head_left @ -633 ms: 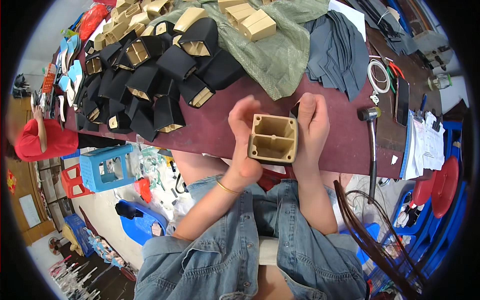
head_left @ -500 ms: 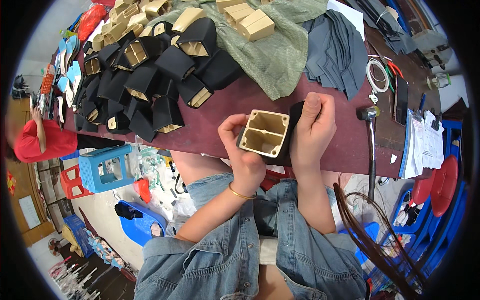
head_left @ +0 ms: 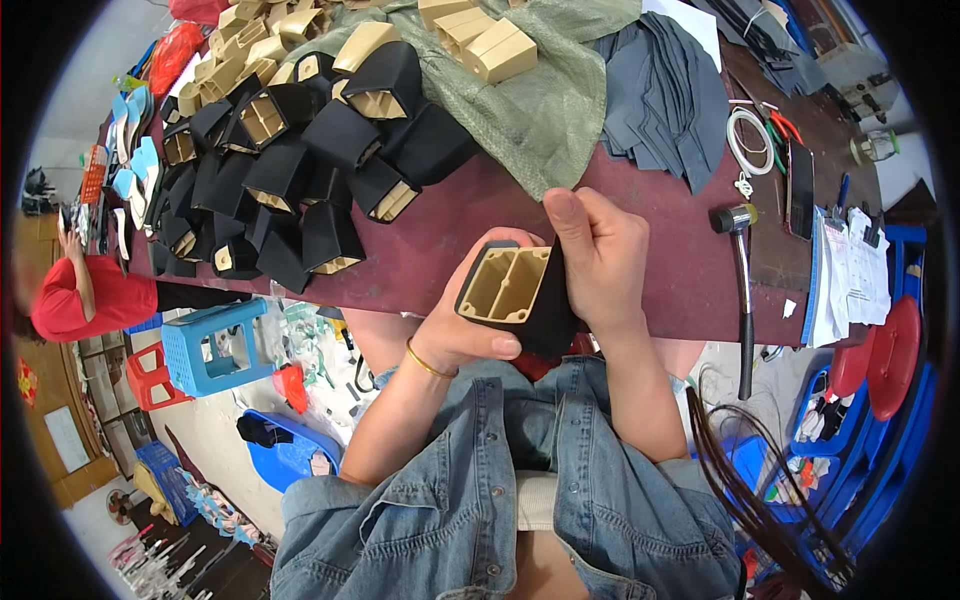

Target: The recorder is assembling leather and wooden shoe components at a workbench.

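In front of my lap I hold a hollow beige plastic block (head_left: 508,283), shaped like a chunky shoe heel, with its ribbed open end facing up. A black cover (head_left: 548,325) wraps its sides. My left hand (head_left: 465,305) is closed around the block from the left, thumb along the near side. My right hand (head_left: 603,255) is closed against the right side, thumb raised, gripping the black cover's edge; its fingertips are partly hidden. Beyond my left hand lies a heap of similar black-covered blocks (head_left: 275,175) on the dark red table (head_left: 420,235).
Bare beige blocks (head_left: 500,50) rest on a green woven sack (head_left: 560,110). Grey cut sheets (head_left: 665,105) lie at the far right, near a hammer (head_left: 740,290), white cord (head_left: 748,140) and phone (head_left: 799,190). A blue stool (head_left: 215,345) and a person in red (head_left: 95,295) are at left.
The block has turned and tilted in my hands, showing more of its black side. My left hand has shifted left and wraps further around it; my right hand has moved slightly left and down.
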Motion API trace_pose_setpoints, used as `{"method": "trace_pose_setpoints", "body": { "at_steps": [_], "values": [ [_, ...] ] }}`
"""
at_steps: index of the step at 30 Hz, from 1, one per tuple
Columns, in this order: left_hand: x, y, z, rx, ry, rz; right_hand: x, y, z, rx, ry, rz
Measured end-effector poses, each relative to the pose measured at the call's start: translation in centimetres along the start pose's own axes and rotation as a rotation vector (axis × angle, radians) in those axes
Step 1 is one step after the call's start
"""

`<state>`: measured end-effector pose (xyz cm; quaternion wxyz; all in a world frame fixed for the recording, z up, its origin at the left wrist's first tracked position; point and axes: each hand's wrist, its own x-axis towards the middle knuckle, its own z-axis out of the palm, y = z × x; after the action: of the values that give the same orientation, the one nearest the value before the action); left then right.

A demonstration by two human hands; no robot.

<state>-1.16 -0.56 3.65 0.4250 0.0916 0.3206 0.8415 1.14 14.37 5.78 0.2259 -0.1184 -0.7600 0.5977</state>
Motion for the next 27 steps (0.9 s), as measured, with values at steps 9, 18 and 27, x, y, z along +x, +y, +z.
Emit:
{"method": "trace_pose_setpoints", "body": {
  "at_steps": [9,18,27],
  "values": [
    [2.1,-1.1,-1.7,-0.365,-0.153,0.070,-2.7,1.4,-1.8,0.704,-0.201,0.491],
    [0.7,2.0,-2.6,1.555,-0.128,0.416,-4.3,4.8,-3.2,-0.100,-0.299,-0.209],
    [-0.7,0.9,-3.3,1.465,-0.042,0.433,-5.0,5.5,-0.8,0.114,-0.204,0.105]
  ]
}}
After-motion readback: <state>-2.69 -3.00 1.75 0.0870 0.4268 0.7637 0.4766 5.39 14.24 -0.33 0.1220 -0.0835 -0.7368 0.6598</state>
